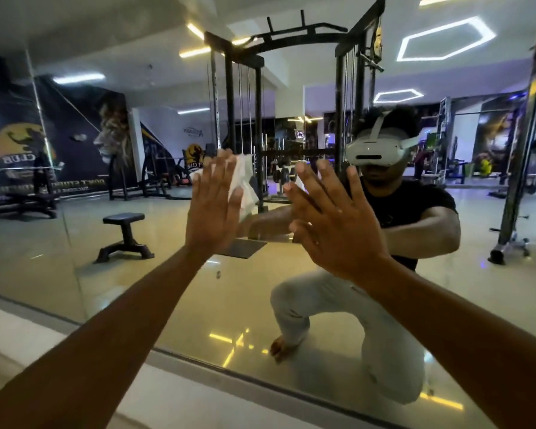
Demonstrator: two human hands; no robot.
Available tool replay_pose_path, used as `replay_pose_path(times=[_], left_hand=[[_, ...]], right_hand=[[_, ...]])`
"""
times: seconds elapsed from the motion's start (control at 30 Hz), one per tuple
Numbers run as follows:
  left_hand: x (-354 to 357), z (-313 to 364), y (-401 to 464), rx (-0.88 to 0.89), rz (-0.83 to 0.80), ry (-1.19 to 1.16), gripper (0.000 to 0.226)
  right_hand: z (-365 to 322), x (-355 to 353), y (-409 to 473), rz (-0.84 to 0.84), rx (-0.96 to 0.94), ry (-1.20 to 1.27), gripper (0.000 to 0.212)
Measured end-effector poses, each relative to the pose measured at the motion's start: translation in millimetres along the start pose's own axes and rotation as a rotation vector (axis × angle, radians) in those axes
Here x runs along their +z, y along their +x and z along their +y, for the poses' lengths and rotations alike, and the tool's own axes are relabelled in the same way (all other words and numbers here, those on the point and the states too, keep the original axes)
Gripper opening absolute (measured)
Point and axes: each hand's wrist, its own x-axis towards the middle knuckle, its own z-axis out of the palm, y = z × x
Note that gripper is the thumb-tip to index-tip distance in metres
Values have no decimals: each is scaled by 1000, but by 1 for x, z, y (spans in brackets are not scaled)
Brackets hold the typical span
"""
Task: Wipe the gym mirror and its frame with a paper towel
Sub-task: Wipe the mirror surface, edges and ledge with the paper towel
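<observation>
The gym mirror (pixel 167 289) fills almost the whole view, a large glass pane that reaches down close to the floor, with a thin dark frame (pixel 217 371) along its bottom edge and a pale ledge (pixel 75 376) just below that edge. A vertical seam (pixel 53 168) at the left part of the mirror shows where two panes meet. The glass looks shiny and reflects the gym clearly, with some yellow light streaks low in the reflection. The left hand (pixel 212 209) is flat against the mirror, fingers straight and close together, and it presses a white crumpled paper towel (pixel 245 184) onto the glass; the towel shows from under the palm at the right side of the hand and a little at the left of the fingers. The right hand (pixel 331 218) is just right of the left one, at about the same height on the mirror, also with straight, slightly spread fingers laid toward the glass; a small white bit shows at its fingertips, but I cannot tell if it holds anything. Both bare forearms stretch up to the mirror from the bottom of the view. In the mirror one sees the person crouching in a black shirt and light trousers, with a white headset (pixel 375 150). Behind the person in the reflection stand a black cable machine (pixel 291 48), a small black bench (pixel 124 236) left of the hands, and a dark wall mural (pixel 75 134) at the far left. I see no container in the view.
</observation>
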Motion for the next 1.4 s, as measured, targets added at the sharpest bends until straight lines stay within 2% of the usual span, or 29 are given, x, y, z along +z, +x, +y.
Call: replay_pose_path(times=[0.07, 0.1, 0.13, 0.17, 0.23, 0.27, 0.3, 0.33, 0.4, 0.47, 0.5, 0.53, 0.57, 0.63, 0.67, 0.7, 0.77, 0.83, 0.87, 0.9, 0.97, 1.03, 1.07, 1.13, 1.2, 1.27, 1.3, 1.33, 1.4], left_hand=[[1, 19, 23, -301, 166, -92, 60], [5, 38, 29, -384, 213, -125, 61], [11, 56, 29, -357, 209, -111, 63], [14, 70, 21, -221, 140, -70, 63], [12, 70, 4, 199, -61, 40, 65], [5, 56, 8, 342, -121, 81, 66], [-2, 39, 19, 382, -130, 104, 65], [-10, 25, 32, 324, -102, 104, 64], [-20, 10, 54, 3, 43, 22, 62], [-12, 36, 55, -263, 174, -41, 63], [-4, 53, 47, -252, 165, -25, 64], [4, 68, 34, -143, 82, 1, 65], [7, 76, 19, 48, -32, 39, 68], [-4, 55, 15, 343, -166, 88, 67], [-14, 37, 27, 382, -168, 112, 65], [-22, 19, 40, 354, -144, 131, 64], [-34, -6, 67, 135, -26, 101, 62], [-27, 7, 75, -76, 101, 70, 58], [-18, 25, 70, -105, 141, 100, 58], [-7, 43, 59, -60, 120, 143, 60], [3, 64, 35, 191, -50, 174, 65], [-8, 52, 36, 406, -149, 172, 64], [-16, 42, 45, 447, -162, 183, 63], [-28, 23, 71, 378, -121, 173, 61], [-36, 13, 96, 171, -28, 107, 61], [-32, 28, 102, -12, 69, 72, 63], [-23, 41, 94, -32, 83, 111, 64], [-13, 54, 80, 25, 59, 167, 65], [2, 67, 40, 278, -77, 206, 67]], right_hand=[[13, -9, 16, 25, 14, -25, 72], [18, -13, 24, 44, 50, -32, 73], [23, -14, 30, 54, 81, -35, 75], [25, -14, 33, 53, 101, -30, 76], [27, -10, 31, 48, 104, -19, 78], [27, -9, 30, 43, 97, -22, 79], [28, -7, 28, 37, 88, -23, 79], [29, -7, 27, 32, 82, -22, 78], [28, -7, 27, 31, 81, -29, 77], [28, -9, 28, 33, 86, -22, 76], [28, -10, 28, 30, 84, -6, 76], [29, -11, 27, 29, 81, 4, 77], [29, -12, 25, 28, 76, 5, 77], [32, -14, 24, 18, 67, 4, 77], [34, -15, 23, 15, 60, 8, 76], [35, -16, 22, 11, 56, 6, 76], [35, -15, 20, -1, 55, -15, 76], [34, -15, 19, -1, 61, -23, 77], [34, -15, 19, 4, 67, -16, 77], [32, -15, 19, 9, 71, -10, 77], [30, -16, 18, 6, 80, -8, 77], [32, -18, 19, -2, 74, -4, 77], [31, -19, 19, -5, 73, -4, 77], [31, -19, 20, -12, 76, -15, 77], [31, -19, 20, -20, 78, -21, 77], [31, -20, 20, -24, 82, -20, 76], [31, -20, 19, -28, 81, -18, 76], [32, -21, 19, -30, 83, -16, 76], [32, -21, 17, -33, 76, -16, 77]])
